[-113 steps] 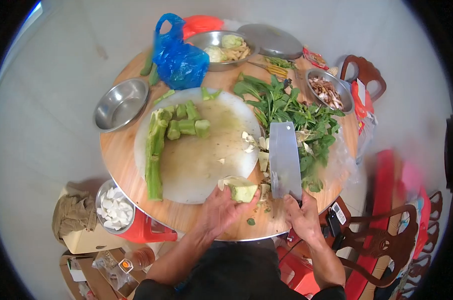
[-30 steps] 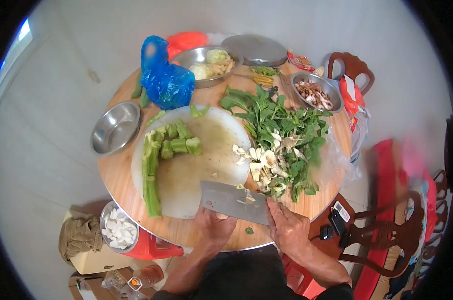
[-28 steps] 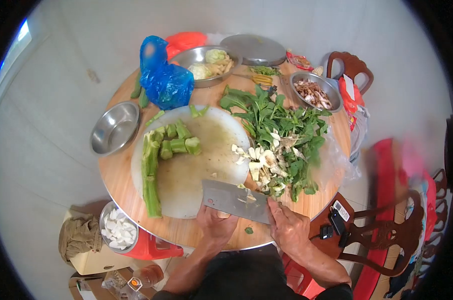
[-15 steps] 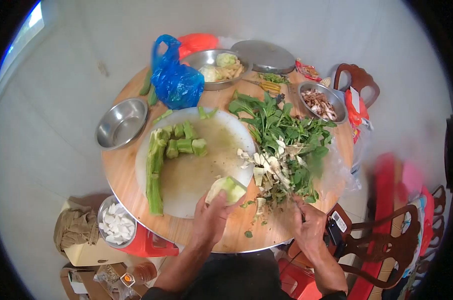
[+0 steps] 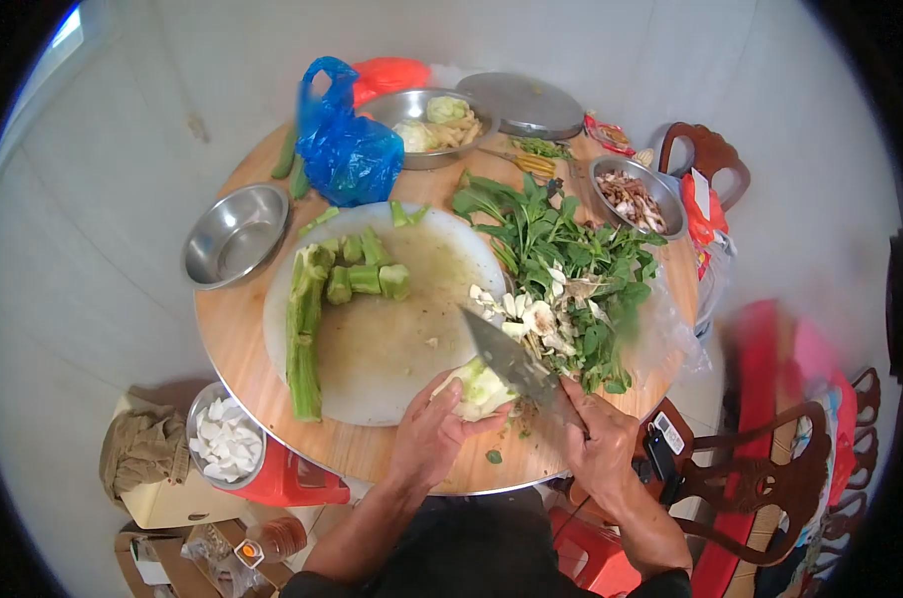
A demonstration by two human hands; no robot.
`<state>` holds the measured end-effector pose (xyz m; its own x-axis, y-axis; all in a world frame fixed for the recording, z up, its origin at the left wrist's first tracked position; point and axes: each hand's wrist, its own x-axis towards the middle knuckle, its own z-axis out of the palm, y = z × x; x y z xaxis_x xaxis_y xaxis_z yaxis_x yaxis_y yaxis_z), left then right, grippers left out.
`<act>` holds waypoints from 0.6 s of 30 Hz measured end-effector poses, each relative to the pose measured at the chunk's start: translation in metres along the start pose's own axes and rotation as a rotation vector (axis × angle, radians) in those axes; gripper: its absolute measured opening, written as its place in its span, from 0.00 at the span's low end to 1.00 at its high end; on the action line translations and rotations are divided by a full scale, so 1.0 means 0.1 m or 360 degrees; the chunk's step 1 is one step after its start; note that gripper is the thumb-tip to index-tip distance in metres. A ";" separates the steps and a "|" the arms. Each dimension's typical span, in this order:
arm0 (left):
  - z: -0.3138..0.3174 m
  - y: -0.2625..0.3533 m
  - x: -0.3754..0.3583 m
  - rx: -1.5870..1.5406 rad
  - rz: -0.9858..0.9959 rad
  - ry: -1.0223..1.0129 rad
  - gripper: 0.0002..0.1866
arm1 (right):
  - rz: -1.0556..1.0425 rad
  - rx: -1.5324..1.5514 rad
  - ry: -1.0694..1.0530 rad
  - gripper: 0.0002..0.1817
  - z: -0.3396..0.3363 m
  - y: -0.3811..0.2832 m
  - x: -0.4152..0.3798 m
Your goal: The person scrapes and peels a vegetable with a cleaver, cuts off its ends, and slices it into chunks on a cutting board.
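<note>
My left hand (image 5: 433, 435) holds a pale green peeled vegetable piece (image 5: 481, 389) above the front edge of the round white cutting board (image 5: 401, 349). In my right hand (image 5: 601, 439) is a cleaver (image 5: 508, 357), its broad blade tilted over the piece; whether it touches is hard to tell. A long green stalk (image 5: 304, 339) and shorter cut stalks (image 5: 366, 280) lie on the board's left side. White peelings (image 5: 539, 319) are heaped at the board's right edge, beside leafy greens (image 5: 541, 231).
An empty metal bowl (image 5: 236, 237) stands left of the board. Behind are a blue bag (image 5: 348, 149), a basin of vegetables (image 5: 401, 106) and a round metal lid (image 5: 531, 105). Another bowl (image 5: 678, 214) is at the right. White pieces (image 5: 227, 441) fill a low bowl.
The cleaver has come up and left, its blade now over the vegetable piece. My left hand has turned the piece and shifted slightly right. The whole view has moved a little.
</note>
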<state>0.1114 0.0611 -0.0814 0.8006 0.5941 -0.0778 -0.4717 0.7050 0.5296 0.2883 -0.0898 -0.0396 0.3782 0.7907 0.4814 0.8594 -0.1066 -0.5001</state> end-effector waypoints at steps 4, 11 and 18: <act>-0.06 -0.08 -0.04 0.0070 -0.0015 0.0074 0.23 | -0.0154 0.0111 0.0123 0.31 -0.01 0.08 0.04; -0.22 -0.02 -0.08 0.0388 -0.0256 -0.0094 0.27 | -0.0823 -0.0263 -0.0130 0.34 -0.29 -0.08 0.15; -0.19 0.06 -0.04 0.0844 -0.0394 0.0099 0.27 | -0.0967 -0.0332 -0.0223 0.33 -0.44 -0.15 0.17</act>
<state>0.0983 0.0702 -0.0938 0.8325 0.4696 -0.2940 -0.0114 0.5450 0.8383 0.2969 -0.1018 0.0078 -0.2316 0.8165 0.5289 0.9600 0.2799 -0.0118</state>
